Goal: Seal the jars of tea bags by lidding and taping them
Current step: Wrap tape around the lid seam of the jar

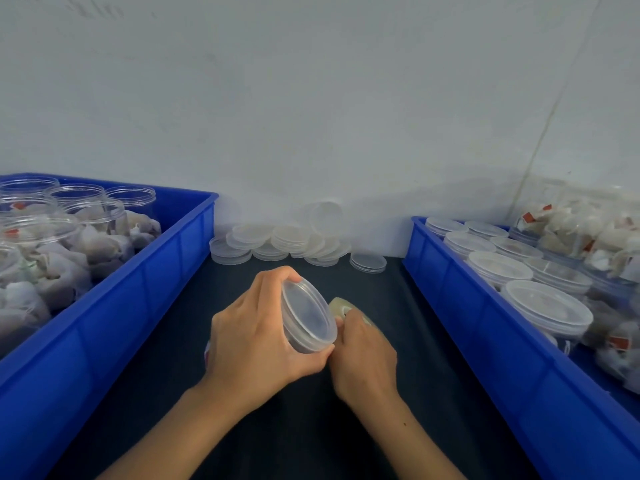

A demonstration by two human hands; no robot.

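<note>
Head camera looks down on a dark table (pixel 304 427) set against a pale wall (pixel 311 98), with a blue crate on each side. At the middle, the left hand (pixel 256 341) is wrapped round a clear jar (pixel 294 341) tipped on its side, so that its lid (pixel 308 315) faces right and toward the wall; the fingers curl over the top of the jar near the lid's rim and the thumb comes round underneath. Most of the jar's body is hidden behind that hand. Just beside it, the right hand (pixel 363 351) is curled round a roll of tape (pixel 343 308) — only the roll's yellowish upper edge shows above the knuckles, close against the lid. The two hands meet at the lower rim of the lid, thumb against fingers; whether any tape is stuck to the jar there I cannot tell.

The left crate (pixel 114 323) holds open jars (pixel 93 216) packed with white tea bags (pixel 62 265), none of them lidded. The right crate (pixel 485 341) holds lidded jars (pixel 547 306) standing in rows, and further back in it lie loose tea bags with red tags (pixel 581 237). Along the foot of the wall, between the crates, sits a heap of spare lids (pixel 294 242) — some stacked, some leaning.
</note>
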